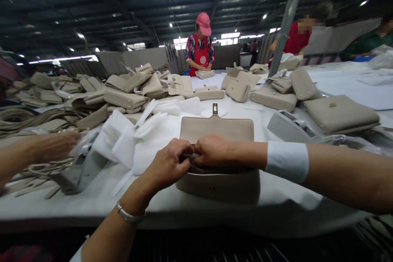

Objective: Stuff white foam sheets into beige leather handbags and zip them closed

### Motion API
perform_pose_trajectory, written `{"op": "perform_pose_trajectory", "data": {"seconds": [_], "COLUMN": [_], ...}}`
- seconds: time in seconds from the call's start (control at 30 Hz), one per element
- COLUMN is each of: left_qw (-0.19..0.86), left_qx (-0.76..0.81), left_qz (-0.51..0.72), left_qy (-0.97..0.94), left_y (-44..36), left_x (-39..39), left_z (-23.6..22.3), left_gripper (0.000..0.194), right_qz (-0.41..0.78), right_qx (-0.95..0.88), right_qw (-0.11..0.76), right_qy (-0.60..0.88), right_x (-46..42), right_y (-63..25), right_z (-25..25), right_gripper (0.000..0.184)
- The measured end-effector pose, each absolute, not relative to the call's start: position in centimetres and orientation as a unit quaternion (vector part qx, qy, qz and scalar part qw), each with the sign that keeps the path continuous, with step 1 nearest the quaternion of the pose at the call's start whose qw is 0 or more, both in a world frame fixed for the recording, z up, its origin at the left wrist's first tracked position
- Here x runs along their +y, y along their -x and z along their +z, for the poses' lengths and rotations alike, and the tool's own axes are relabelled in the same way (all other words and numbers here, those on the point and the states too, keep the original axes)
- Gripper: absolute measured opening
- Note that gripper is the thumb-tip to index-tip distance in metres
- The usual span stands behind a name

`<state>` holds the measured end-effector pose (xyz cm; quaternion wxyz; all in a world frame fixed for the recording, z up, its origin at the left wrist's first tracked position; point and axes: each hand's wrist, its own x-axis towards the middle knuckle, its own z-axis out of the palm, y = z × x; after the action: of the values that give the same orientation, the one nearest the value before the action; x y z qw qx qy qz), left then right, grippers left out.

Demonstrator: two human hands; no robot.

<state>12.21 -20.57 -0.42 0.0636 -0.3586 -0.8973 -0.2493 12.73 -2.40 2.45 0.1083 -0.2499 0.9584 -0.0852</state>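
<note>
A beige handbag (221, 188) stands at the table's front edge, its flap (217, 129) with a metal clasp plate (215, 109) thrown back. My left hand (168, 161), with a silver bangle at the wrist, has its fingers curled onto the left side of the bag's mouth. My right hand (211, 151) reaches into the mouth from the right, closed, its fingertips close to the left hand's. What the right fingers pinch is hidden. Dark lining shows between the two hands.
White foam sheets (121, 139) lie left of the bag. Grey tape dispensers (288, 127) stand on both sides. Beige bags (129, 94) are heaped behind, others (340, 114) lie right. A co-worker's hand (58, 145) reaches in from the left. A person in a red apron (201, 55) works opposite.
</note>
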Motion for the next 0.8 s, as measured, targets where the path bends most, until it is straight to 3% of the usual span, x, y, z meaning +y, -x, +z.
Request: {"op": "perform_pose_trajectory", "data": {"seconds": [0.1, 0.17, 0.27, 0.43, 0.5, 0.63, 0.8], "left_qw": [0.077, 0.072, 0.072, 0.124, 0.15, 0.122, 0.03], "left_qx": [-0.897, -0.899, -0.904, -0.883, -0.859, -0.813, -0.811], "left_qz": [-0.209, -0.177, -0.112, 0.02, 0.009, -0.075, -0.067], "left_qy": [0.383, 0.393, 0.405, 0.453, 0.489, 0.565, 0.581], "left_y": [-12.4, -12.6, -12.8, -12.7, -12.9, -13.5, -13.2], "left_x": [-21.2, -21.4, -21.2, -19.0, -17.5, -13.8, -10.9], "left_z": [-0.2, 0.1, 0.8, 2.8, 3.7, 4.6, 3.8], "left_gripper": [0.016, 0.016, 0.015, 0.009, 0.006, 0.022, 0.005], "right_qz": [-0.217, -0.261, -0.21, -0.136, -0.132, -0.108, -0.02], "right_qx": [0.917, 0.922, 0.959, 0.969, 0.969, 0.964, 0.976], "right_qw": [0.142, 0.091, 0.04, 0.012, 0.014, 0.049, 0.033], "right_qy": [0.302, 0.269, 0.185, 0.207, 0.211, 0.236, 0.216], "right_x": [0.4, 2.6, 5.6, 8.0, 8.2, 8.0, 7.7], "right_y": [-13.0, -14.1, -17.0, -21.4, -22.0, -21.8, -22.0], "right_z": [4.7, 5.9, 6.3, 4.2, 3.7, 4.1, 5.2], "right_gripper": [0.033, 0.035, 0.027, 0.022, 0.021, 0.015, 0.009]}}
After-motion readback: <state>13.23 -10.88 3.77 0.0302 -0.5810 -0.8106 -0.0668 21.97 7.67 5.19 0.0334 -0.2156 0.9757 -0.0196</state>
